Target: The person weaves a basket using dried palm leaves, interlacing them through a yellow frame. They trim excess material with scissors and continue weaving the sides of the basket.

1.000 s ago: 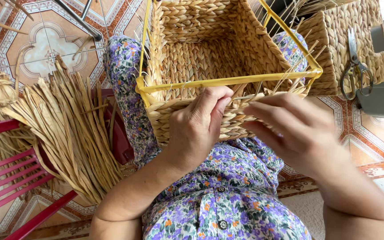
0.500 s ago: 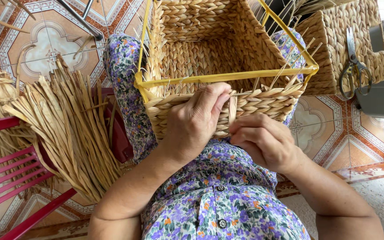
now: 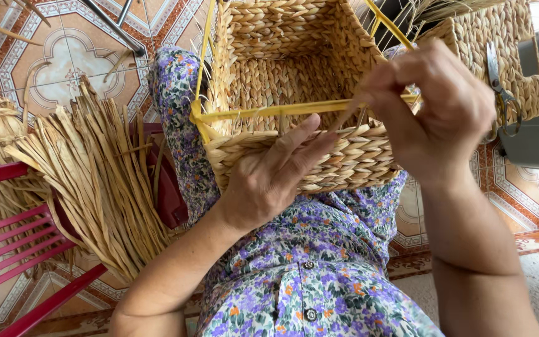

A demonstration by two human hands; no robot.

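A half-woven straw basket [image 3: 282,68] with a yellow metal frame [image 3: 269,112] rests on my lap against my floral dress. My left hand [image 3: 272,178] presses flat on the basket's near wall, its fingers holding the braided rows. Raised above the rim, my right hand [image 3: 432,109] pinches a thin straw strand [image 3: 344,115] and pulls it up from the weave.
A bundle of dried straw [image 3: 88,175] lies across a red slatted stool [image 3: 14,243] at my left. A finished woven basket [image 3: 500,50] with scissors [image 3: 500,93] hanging on its side stands at the right, by a grey box [image 3: 538,137]. The floor is patterned tile.
My right hand has risen from the basket's lower wall to above the rim, drawing the strand up. My left hand stayed pressed on the weave. The view has moved closer.
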